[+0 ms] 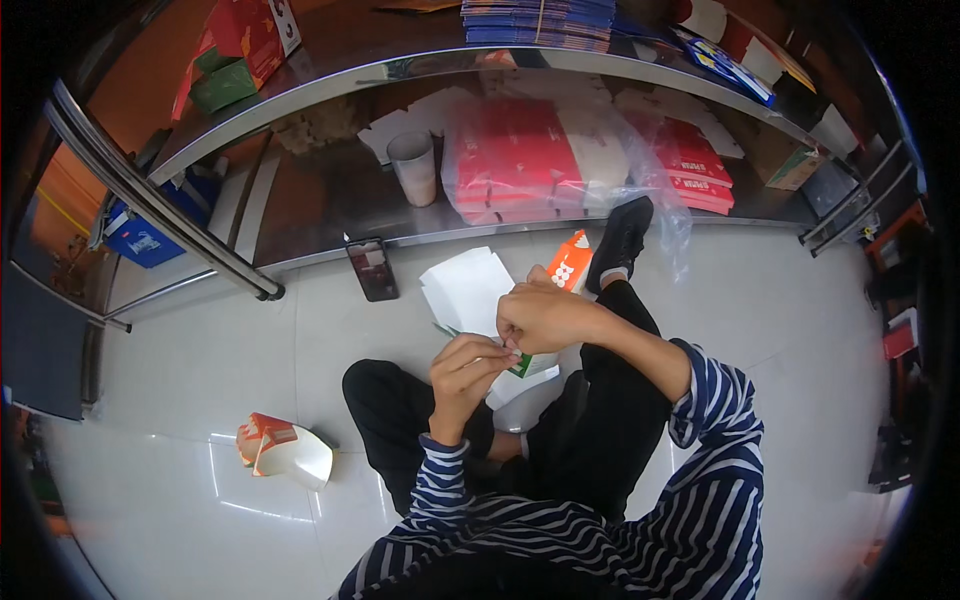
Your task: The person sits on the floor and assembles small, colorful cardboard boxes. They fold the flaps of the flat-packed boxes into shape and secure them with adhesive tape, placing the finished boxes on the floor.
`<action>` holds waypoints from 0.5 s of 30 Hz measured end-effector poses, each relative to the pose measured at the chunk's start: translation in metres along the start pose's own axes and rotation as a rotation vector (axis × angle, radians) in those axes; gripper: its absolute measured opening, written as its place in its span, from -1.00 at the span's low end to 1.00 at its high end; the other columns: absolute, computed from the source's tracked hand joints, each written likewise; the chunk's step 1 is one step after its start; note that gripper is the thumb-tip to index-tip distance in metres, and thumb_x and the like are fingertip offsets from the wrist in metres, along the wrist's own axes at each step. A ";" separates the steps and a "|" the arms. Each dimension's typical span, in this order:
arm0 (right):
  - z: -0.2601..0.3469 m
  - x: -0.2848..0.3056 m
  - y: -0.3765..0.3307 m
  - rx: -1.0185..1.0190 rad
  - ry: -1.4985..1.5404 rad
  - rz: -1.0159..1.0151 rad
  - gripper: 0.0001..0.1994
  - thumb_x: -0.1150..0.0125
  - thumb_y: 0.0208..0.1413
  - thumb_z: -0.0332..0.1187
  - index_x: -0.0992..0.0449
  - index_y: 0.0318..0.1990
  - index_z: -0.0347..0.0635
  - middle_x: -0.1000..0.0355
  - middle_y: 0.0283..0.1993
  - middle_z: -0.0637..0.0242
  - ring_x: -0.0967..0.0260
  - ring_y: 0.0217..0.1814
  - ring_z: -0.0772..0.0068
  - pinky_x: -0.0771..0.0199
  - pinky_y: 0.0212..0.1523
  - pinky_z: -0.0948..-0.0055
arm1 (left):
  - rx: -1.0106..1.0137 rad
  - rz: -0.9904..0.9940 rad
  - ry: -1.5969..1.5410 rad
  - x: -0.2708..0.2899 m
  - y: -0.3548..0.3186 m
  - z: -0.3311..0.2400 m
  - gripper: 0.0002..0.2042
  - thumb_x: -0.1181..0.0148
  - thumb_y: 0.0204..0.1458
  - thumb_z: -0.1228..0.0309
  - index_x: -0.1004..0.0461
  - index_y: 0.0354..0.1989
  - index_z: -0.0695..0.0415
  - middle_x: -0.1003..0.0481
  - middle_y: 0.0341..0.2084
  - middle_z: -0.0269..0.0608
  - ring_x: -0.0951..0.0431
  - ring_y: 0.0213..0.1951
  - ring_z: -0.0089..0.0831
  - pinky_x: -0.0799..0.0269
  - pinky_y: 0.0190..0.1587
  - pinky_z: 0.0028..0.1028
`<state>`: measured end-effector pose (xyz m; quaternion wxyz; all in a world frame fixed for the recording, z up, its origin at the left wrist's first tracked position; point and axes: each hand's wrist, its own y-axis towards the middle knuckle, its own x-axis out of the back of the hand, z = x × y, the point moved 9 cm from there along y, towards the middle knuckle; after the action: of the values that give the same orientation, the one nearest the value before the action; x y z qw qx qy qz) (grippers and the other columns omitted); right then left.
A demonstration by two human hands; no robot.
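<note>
My left hand [465, 378] and my right hand [545, 315] meet above my crossed legs, fingertips pinched together. Between them is a green-and-white piece of card [522, 365], mostly covered by the fingers, so its full shape cannot be made out. A white flap [525, 388] shows just below the hands. Beyond them a white flat card sheet [468, 285] lies on the floor. An orange-and-white carton [571, 262] lies behind my right hand, beside my black shoe [622, 240].
An orange-and-white paper carton [290, 452] lies on the tiled floor at left. A phone [373, 270] leans against the steel shelf ahead. On the lower shelf are a cup [413, 168] and plastic-wrapped red-and-white cartons [520, 150]; blue bundled stacks [540, 22] sit above.
</note>
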<state>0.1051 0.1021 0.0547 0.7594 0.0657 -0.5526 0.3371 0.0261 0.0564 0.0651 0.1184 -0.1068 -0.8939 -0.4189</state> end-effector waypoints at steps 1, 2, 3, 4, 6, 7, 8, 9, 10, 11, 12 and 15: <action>0.001 0.000 -0.001 0.004 0.014 -0.003 -0.90 -0.16 -0.23 -0.39 -0.53 -0.50 -0.16 -0.44 -0.49 0.23 -0.34 -0.33 0.34 -0.01 -0.16 0.42 | 0.011 0.018 -0.006 0.000 0.001 0.000 -0.88 -0.24 -0.34 0.59 -0.55 -0.54 0.18 -0.50 -0.52 -0.29 -0.49 -0.42 -0.37 -0.39 -0.38 -0.50; 0.002 0.000 -0.001 0.008 0.028 -0.006 -0.91 -0.15 -0.23 -0.40 -0.53 -0.52 -0.16 -0.43 -0.50 0.23 -0.34 -0.33 0.34 0.00 -0.16 0.43 | 0.022 0.037 -0.011 0.000 0.001 0.001 -0.88 -0.25 -0.35 0.58 -0.56 -0.54 0.18 -0.50 -0.53 -0.29 -0.48 -0.42 -0.38 -0.39 -0.39 -0.51; 0.001 -0.001 -0.003 0.010 0.044 0.009 -0.91 -0.14 -0.22 -0.41 -0.53 -0.51 -0.16 -0.43 -0.50 0.22 -0.33 -0.33 0.33 0.00 -0.15 0.43 | 0.062 0.051 -0.040 -0.002 0.001 0.005 -0.89 -0.25 -0.34 0.58 -0.55 -0.54 0.18 -0.49 -0.53 -0.29 -0.49 -0.43 -0.38 -0.39 -0.40 -0.52; 0.001 -0.001 -0.005 0.012 0.061 0.025 -0.90 -0.12 -0.21 -0.41 -0.54 -0.50 -0.17 -0.43 -0.50 0.21 -0.33 -0.32 0.33 0.00 -0.14 0.43 | 0.103 0.066 -0.068 -0.004 0.000 0.010 -0.89 -0.25 -0.33 0.58 -0.55 -0.54 0.18 -0.49 -0.53 -0.29 -0.49 -0.44 -0.39 -0.38 -0.40 -0.53; 0.003 -0.005 -0.006 0.028 0.072 0.068 -0.88 -0.10 -0.20 -0.42 -0.54 -0.47 -0.19 -0.43 -0.49 0.20 -0.32 -0.31 0.31 0.00 -0.13 0.43 | 0.211 0.122 -0.107 -0.006 -0.002 0.020 -0.90 -0.25 -0.32 0.58 -0.55 -0.54 0.17 -0.49 -0.54 -0.28 -0.49 -0.46 -0.40 -0.38 -0.41 -0.53; 0.006 -0.008 -0.007 0.042 0.066 0.097 -0.87 -0.09 -0.19 -0.43 -0.55 -0.46 -0.20 -0.43 -0.48 0.19 -0.32 -0.30 0.30 0.00 -0.12 0.43 | 0.279 0.164 -0.117 -0.007 -0.003 0.023 -0.90 -0.25 -0.31 0.57 -0.55 -0.54 0.17 -0.50 -0.54 -0.28 -0.49 -0.47 -0.40 -0.37 -0.41 -0.53; 0.008 -0.010 -0.007 0.055 0.059 0.125 -0.86 -0.08 -0.19 -0.43 -0.55 -0.45 -0.21 -0.43 -0.47 0.18 -0.31 -0.30 0.30 0.01 -0.12 0.43 | 0.348 0.205 -0.128 -0.008 -0.004 0.026 -0.91 -0.25 -0.31 0.57 -0.55 -0.54 0.17 -0.50 -0.54 -0.27 -0.49 -0.47 -0.41 -0.37 -0.42 -0.53; 0.009 -0.012 -0.006 0.049 0.072 0.160 -0.85 -0.08 -0.18 -0.43 -0.55 -0.43 -0.21 -0.44 -0.45 0.17 -0.31 -0.29 0.29 0.00 -0.10 0.43 | 0.362 0.202 -0.119 -0.005 -0.004 0.025 -0.91 -0.25 -0.30 0.56 -0.55 -0.53 0.18 -0.50 -0.55 -0.27 -0.49 -0.48 -0.40 -0.37 -0.42 -0.52; 0.011 -0.011 -0.006 0.043 0.086 0.195 -0.84 -0.07 -0.17 -0.43 -0.55 -0.42 -0.21 -0.44 -0.44 0.17 -0.31 -0.28 0.28 0.00 -0.09 0.43 | 0.375 0.199 -0.112 -0.003 -0.004 0.024 -0.91 -0.25 -0.30 0.56 -0.55 -0.53 0.18 -0.50 -0.55 -0.26 -0.49 -0.49 -0.40 -0.37 -0.43 -0.51; 0.012 -0.013 -0.005 0.036 0.099 0.230 -0.83 -0.07 -0.16 -0.42 -0.55 -0.40 -0.22 -0.44 -0.42 0.16 -0.31 -0.26 0.27 0.00 -0.08 0.43 | 0.389 0.197 -0.104 -0.001 -0.004 0.023 -0.91 -0.26 -0.29 0.56 -0.55 -0.53 0.18 -0.51 -0.56 -0.26 -0.48 -0.50 -0.40 -0.37 -0.44 -0.51; 0.011 -0.013 -0.004 0.054 0.106 0.205 -0.84 -0.07 -0.15 -0.42 -0.55 -0.40 -0.22 -0.44 -0.41 0.16 -0.31 -0.26 0.27 0.00 -0.07 0.43 | 0.367 0.203 -0.087 -0.001 -0.003 0.022 -0.91 -0.26 -0.30 0.55 -0.55 -0.53 0.18 -0.51 -0.56 -0.26 -0.48 -0.51 -0.40 -0.37 -0.44 -0.50; 0.006 -0.014 -0.004 0.089 0.130 0.136 -0.84 -0.06 -0.12 -0.41 -0.54 -0.40 -0.21 -0.45 -0.39 0.16 -0.32 -0.24 0.26 -0.01 -0.05 0.44 | 0.317 0.225 -0.059 -0.001 0.000 0.018 -0.91 -0.26 -0.30 0.55 -0.55 -0.53 0.18 -0.51 -0.57 -0.26 -0.48 -0.51 -0.39 -0.36 -0.45 -0.50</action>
<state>0.1004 0.0903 0.0456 0.7654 0.0394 -0.4897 0.4156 0.0253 0.0707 0.0536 0.1535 -0.1983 -0.9342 -0.2539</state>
